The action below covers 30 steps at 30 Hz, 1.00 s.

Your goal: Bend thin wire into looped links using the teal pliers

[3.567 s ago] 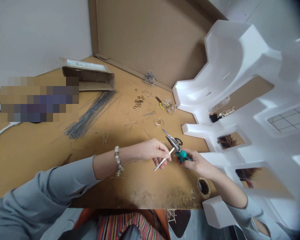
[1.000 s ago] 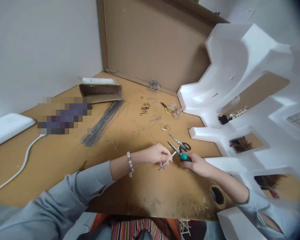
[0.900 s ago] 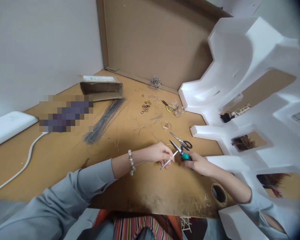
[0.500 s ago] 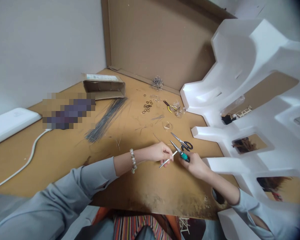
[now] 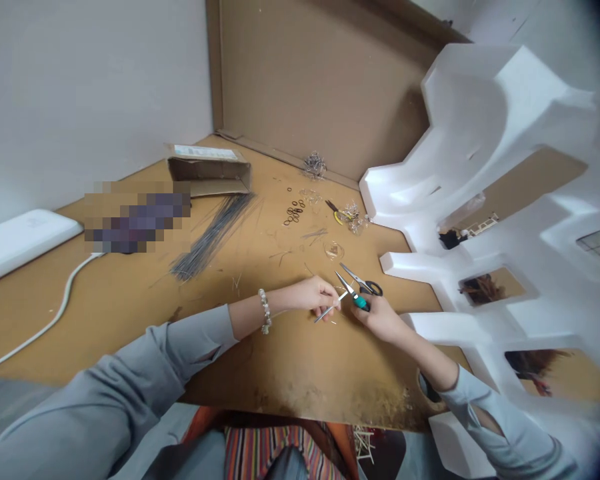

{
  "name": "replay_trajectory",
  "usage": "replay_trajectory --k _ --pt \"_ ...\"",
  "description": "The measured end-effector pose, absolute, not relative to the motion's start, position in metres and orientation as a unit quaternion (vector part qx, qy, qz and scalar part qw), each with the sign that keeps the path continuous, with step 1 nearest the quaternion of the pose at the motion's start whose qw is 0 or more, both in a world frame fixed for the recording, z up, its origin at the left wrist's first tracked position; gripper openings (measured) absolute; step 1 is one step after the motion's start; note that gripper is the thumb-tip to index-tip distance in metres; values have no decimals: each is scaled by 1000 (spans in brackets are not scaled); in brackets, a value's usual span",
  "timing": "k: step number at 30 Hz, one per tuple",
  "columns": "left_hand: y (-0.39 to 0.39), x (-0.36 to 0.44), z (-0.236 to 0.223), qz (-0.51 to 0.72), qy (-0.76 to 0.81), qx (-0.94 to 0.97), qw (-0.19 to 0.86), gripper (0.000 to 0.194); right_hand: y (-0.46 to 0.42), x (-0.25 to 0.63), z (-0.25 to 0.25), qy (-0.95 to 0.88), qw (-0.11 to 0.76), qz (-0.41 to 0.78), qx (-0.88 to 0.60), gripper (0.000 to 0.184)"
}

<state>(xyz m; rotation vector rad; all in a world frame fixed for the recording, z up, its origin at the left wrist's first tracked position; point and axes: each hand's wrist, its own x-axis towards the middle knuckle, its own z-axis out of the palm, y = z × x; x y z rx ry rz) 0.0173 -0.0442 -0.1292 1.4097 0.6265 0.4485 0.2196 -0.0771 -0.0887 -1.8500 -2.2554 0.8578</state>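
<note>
My left hand [image 5: 316, 295], closed, pinches a thin silvery rod [image 5: 324, 313]. The rod slants from below my fingers up to the right. My right hand [image 5: 380, 317] is wrapped round long-nosed pliers [image 5: 354, 295] with teal handles; their jaws point up and left, by the rod's upper end. Whether the jaws touch the rod I cannot tell. A small pale piece [image 5: 333, 323] shows just below my left fingers. Just beyond the pliers lie scissors [image 5: 364, 283] with black handles, partly hidden by them. A loop of thin wire [image 5: 334, 251] lies farther back.
A bundle of grey wires [image 5: 211, 240] lies left, before an open cardboard box [image 5: 210, 175]. Dark rings [image 5: 293, 215], yellow-handled pliers [image 5: 337, 212] and wire tangles [image 5: 315, 165] lie at the back. White foam packing [image 5: 420, 263] borders the right; a cardboard tube [image 5: 429, 387] stands near my right forearm.
My right hand has turned and shifted up and left with the pliers. My left hand keeps hold of the rod, moving slightly up and left. A small pale piece now shows below it.
</note>
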Motion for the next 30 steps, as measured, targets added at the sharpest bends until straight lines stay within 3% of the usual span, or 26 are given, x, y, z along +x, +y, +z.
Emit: replay_trajectory --k 4,11,16,20,30 --pt "-47 19 -127 188 262 556 766 29 -81 222 -88 -740 50 281 -609 18" --pt "-55 23 -125 211 288 553 753 32 -85 220 -89 -754 -16 67 -654 7" --pt "-55 24 -126 220 279 578 735 30 -84 222 -87 -751 -19 71 -656 12" --pt "-52 22 -129 218 278 544 761 30 -81 224 -80 -743 -12 7 -669 18" --pt "-57 26 -125 230 289 578 728 28 -80 224 -71 -747 -25 18 -664 15"
